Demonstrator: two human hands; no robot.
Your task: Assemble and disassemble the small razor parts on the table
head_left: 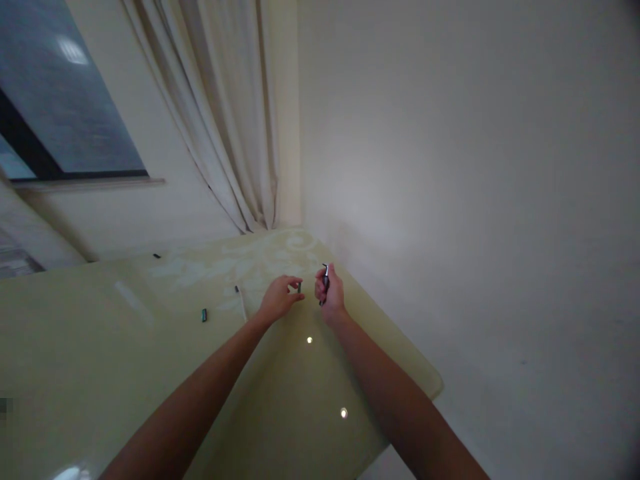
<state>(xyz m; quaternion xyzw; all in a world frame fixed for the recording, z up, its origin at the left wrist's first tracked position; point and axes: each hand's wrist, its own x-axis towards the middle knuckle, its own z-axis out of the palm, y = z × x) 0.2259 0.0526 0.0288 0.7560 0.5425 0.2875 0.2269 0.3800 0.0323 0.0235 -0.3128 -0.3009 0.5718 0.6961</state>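
My left hand (281, 297) is over the glossy table, pinching a small dark greenish cylinder (299, 287), like a battery, upright between thumb and fingertips. To its right, my right hand (331, 293) is closed around a slim dark tool (326, 280) with a shiny part and a short bent tip at its top. Its exact kind is too small to make out. The two held things are a short gap apart. Left of my left hand lies a small green and black battery (204, 315). Nearer, a thin white cord or stick (243, 303) with a dark end lies partly behind my left wrist.
The pale yellow-green table (125, 360) carries a small dark piece (157, 256) near its far edge. A plain wall (450, 200) runs along its right side. Beige curtains (225, 120) hang beyond the far corner, with a window (75, 100) at the upper left.
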